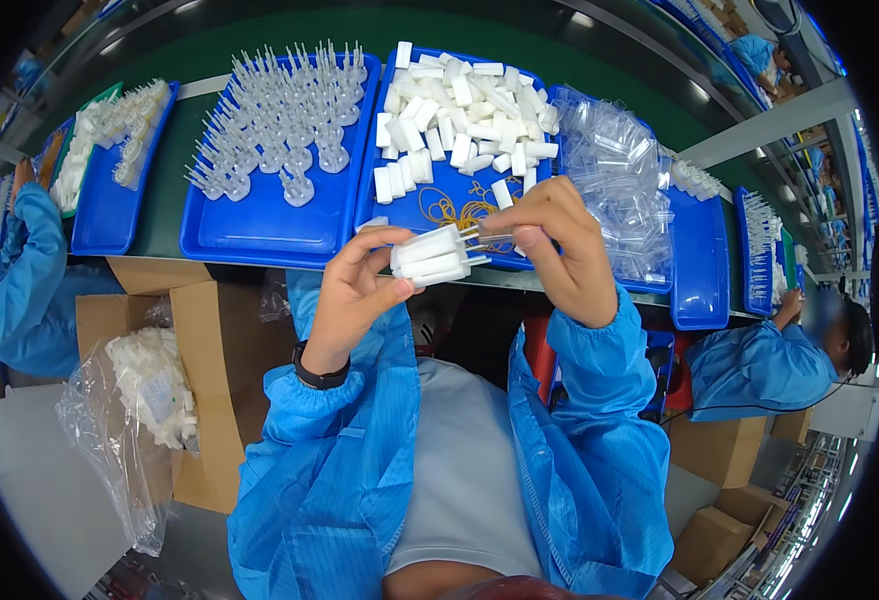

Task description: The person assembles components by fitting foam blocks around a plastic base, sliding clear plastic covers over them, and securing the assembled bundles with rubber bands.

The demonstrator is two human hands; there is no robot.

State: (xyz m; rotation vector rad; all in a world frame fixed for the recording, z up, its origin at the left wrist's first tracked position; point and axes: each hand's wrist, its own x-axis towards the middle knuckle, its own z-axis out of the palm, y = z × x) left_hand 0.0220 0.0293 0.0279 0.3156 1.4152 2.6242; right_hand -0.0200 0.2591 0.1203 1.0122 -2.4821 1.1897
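My left hand (359,285) is closed around a bundle of white blocks (431,258), with thin metal-looking pins sticking out of its right end. At those pins, my right hand (562,245) has its thumb and forefinger pressed together. A thin strand that looks like a rubber band runs from these fingers to the pins; its far part is hard to make out. Just beyond both hands, a blue tray (367,190) carries a heap of loose white blocks (464,110) and a tangle of yellow rubber bands (449,208).
To the left stands a blue tray (334,215) of upright clear pieces with pins (284,115). Clear plastic parts (614,170) fill a tray on the right. A cardboard box (209,390) with bagged white parts (154,385) sits lower left. Co-workers in blue (39,290) sit on both sides.
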